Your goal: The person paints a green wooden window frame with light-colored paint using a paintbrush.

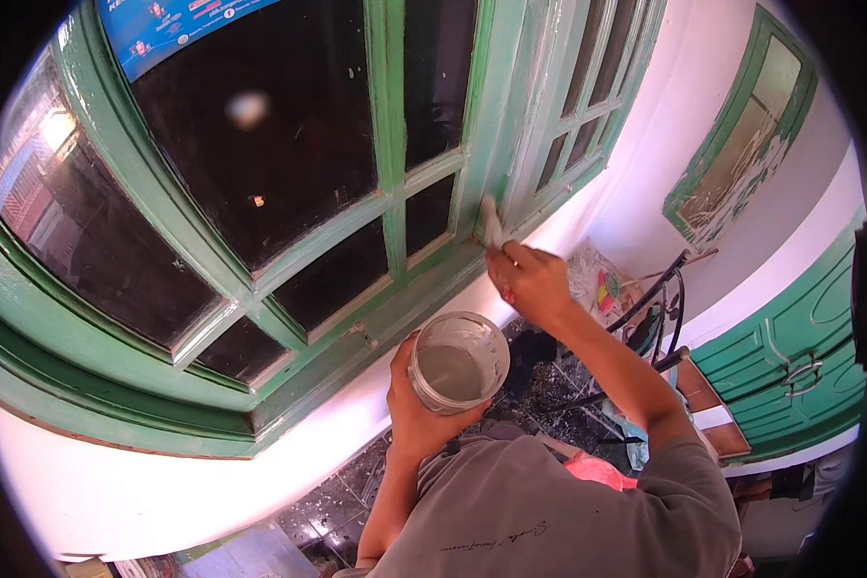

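Note:
My left hand [416, 409] is wrapped around a clear plastic tub [459, 332] and holds it with its mouth up below the window. Greyish paint [451, 374] lies in the tub, and smears coat its inner wall. With closed fingers, my right hand [532, 281] grips a paintbrush [492, 223], whose pale tip reaches up to the lower corner of the green window frame [390, 207]. The bristles appear to touch the frame; the handle is mostly hidden in my fist. Patches of the frame look paler than the deeper green around them.
Dark glass panes [260, 125] fill the frame, one with a blue poster [178, 29]. To the right stand a black metal chair [665, 303], a green double door [790, 361] and a smaller green window [742, 135]. White specks and debris litter the dark tiled floor [323, 511].

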The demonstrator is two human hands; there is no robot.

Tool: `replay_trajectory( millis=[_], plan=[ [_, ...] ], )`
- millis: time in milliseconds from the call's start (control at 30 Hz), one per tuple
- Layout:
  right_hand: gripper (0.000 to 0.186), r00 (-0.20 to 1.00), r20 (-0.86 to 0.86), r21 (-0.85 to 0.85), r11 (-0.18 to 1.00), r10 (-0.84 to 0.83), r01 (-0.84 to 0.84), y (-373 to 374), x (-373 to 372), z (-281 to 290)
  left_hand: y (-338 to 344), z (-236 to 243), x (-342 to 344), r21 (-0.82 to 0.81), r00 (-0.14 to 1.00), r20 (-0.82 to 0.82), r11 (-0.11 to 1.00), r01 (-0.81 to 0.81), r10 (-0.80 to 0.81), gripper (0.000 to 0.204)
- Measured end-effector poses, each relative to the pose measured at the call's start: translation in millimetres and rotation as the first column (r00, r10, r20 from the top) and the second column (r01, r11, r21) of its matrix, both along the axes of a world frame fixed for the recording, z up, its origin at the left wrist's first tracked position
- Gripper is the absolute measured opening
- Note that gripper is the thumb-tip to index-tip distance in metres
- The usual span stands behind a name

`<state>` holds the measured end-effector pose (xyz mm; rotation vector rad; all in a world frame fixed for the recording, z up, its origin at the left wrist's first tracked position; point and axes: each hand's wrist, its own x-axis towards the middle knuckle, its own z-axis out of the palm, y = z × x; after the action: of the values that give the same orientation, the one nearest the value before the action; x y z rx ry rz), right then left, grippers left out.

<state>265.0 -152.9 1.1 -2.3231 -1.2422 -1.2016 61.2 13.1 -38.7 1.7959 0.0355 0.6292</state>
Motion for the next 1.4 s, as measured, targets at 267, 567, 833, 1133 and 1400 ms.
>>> replay_trajectory(
  millis=[267, 567, 833, 1133, 1400],
  plan=[
    [0.006, 0.991, -0.133, 0.036, 0.999, 0.011, -0.006, 6.1, 5.3, 37.7, 5.5, -2.8, -1.9, -0.016, 0.999, -0.030, 1.000, 0.011, -0.011, 0.119],
    [0.014, 0.962, 0.272, 0.096, 0.995, 0.004, -0.032, 8.4, -0.9, 86.4, 7.0, -3.2, -4.9, -0.035, 1.000, 0.025, 0.999, 0.012, -0.011, 0.121],
    [0.016, 0.993, -0.120, -0.116, 0.993, -0.015, 0.001, 0.9, -13.5, 21.1, 7.5, -4.9, -6.4, -0.052, 0.999, 0.038, 0.999, 0.016, -0.014, 0.120],
    [0.011, 0.993, 0.117, 0.148, 0.989, 0.005, -0.022, 18.4, -1.7, 40.2, 3.9, -1.8, -6.4, -0.018, 0.999, 0.039, 1.000, -0.014, 0.014, 0.119],
    [0.011, 0.993, -0.120, 0.075, 0.997, 0.011, -0.002, 11.2, -6.0, 14.5, 2.6, -8.6, -2.6, -0.081, 0.998, 0.052, 0.996, 0.038, -0.034, 0.120]
  ],
)
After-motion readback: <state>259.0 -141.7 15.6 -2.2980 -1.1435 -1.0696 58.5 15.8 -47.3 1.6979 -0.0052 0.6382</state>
